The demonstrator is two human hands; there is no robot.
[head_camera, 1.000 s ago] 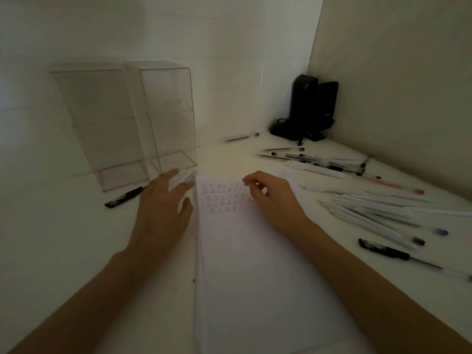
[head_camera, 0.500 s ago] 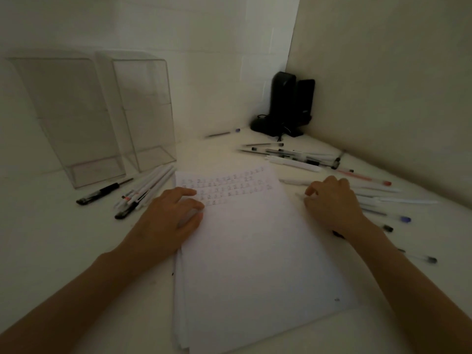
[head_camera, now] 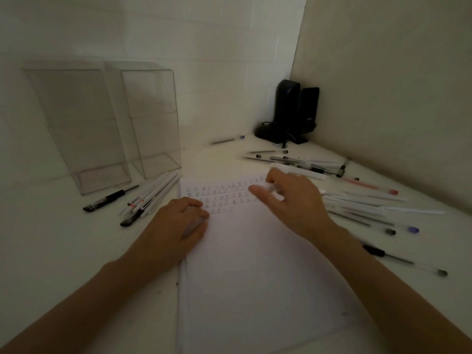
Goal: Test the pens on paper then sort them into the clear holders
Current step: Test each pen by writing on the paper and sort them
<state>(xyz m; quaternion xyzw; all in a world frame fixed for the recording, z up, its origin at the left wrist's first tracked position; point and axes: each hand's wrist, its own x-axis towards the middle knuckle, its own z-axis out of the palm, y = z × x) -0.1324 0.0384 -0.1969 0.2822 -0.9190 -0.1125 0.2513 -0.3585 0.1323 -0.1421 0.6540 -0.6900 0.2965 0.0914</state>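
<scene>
A stack of white paper [head_camera: 255, 277] lies in front of me, with rows of small test marks [head_camera: 219, 195] near its top. My left hand [head_camera: 176, 226] rests on the paper's left edge with its fingers loosely bent. My right hand [head_camera: 293, 203] hovers over the paper's top right and holds a white pen [head_camera: 268, 187] between its fingers; the pen is blurred. Two tall clear holders [head_camera: 76, 123] [head_camera: 150, 116] stand empty at the back left. A bundle of white pens [head_camera: 153, 195] and a black pen [head_camera: 109, 199] lie in front of the holders.
Many loose pens [head_camera: 357, 203] are scattered to the right of the paper, and more lie behind it [head_camera: 293, 159]. Black speakers [head_camera: 291, 113] with a cable stand in the wall corner. One pen [head_camera: 227, 140] lies alone near the back wall.
My right hand went from the paper to the pens on the right and came back over the paper with a white pen. My left hand shifted slightly along the paper's left edge.
</scene>
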